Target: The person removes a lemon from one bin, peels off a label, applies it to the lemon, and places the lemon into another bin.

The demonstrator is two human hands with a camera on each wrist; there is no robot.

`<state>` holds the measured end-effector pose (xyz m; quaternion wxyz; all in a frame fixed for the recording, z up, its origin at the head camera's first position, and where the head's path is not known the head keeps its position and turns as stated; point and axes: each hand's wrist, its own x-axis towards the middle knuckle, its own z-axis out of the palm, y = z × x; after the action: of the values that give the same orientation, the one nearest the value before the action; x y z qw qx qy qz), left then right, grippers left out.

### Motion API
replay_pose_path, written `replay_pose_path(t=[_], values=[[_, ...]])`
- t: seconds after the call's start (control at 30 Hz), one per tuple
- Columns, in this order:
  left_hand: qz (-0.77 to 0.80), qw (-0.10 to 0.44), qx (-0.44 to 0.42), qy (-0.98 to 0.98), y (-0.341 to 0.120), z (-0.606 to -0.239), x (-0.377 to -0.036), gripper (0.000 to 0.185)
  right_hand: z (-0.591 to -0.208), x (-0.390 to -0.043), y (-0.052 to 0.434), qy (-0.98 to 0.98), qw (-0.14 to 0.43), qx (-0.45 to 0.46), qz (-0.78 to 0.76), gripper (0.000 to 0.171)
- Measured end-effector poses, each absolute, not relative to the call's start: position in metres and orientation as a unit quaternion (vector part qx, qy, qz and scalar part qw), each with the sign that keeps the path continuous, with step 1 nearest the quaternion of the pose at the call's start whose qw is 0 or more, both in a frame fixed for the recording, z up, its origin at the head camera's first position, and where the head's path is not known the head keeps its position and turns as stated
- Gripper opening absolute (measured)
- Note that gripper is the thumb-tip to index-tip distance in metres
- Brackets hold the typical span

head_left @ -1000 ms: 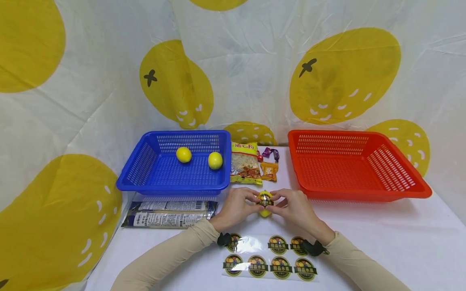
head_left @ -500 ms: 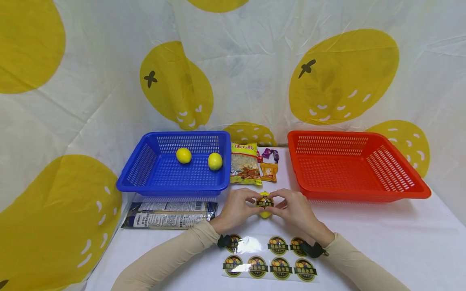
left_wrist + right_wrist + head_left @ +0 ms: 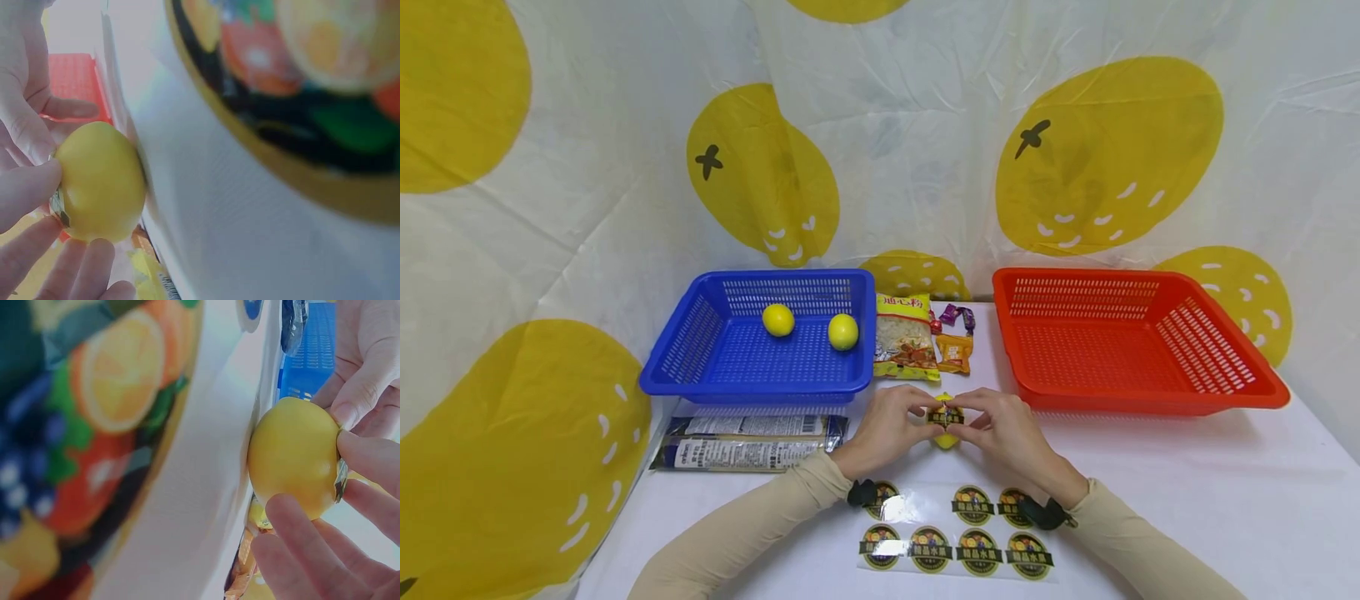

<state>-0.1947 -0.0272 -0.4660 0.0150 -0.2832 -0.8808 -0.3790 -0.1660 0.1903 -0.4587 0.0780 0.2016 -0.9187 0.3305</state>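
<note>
Where the table [image 3: 1187, 492] lies bare between the two baskets, we find both hands — left hand [image 3: 887, 427], right hand [image 3: 1007, 429] — pinching one yellow lemon [image 3: 946, 437], sticker [image 3: 945, 415] uppermost, resting on the cloth.

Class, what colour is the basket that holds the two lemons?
Blue: the basket with the lemons shows best in the head view.

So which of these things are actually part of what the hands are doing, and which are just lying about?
In use:
left hand and right hand, both holding the lemon
round sticker on it
sticker sheet
blue basket with two lemons

Lying about:
red basket
snack packets
dark packet
</note>
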Motion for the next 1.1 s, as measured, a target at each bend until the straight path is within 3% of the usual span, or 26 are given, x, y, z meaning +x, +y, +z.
replay_pose_path(t=[0.8,1.1], values=[[-0.357,0.017,-0.286,-0.889,-0.0266,-0.4653,-0.1946,0.037,-0.4597,-0.1657,0.1911,-0.92,0.083,0.196,0.328,0.04],[-0.386,0.016,-0.266,-0.883,-0.0267,-0.4682,-0.1942,0.029,-0.4615,-0.1659,0.1915,-0.917,0.074,0.17,0.353,0.026]])
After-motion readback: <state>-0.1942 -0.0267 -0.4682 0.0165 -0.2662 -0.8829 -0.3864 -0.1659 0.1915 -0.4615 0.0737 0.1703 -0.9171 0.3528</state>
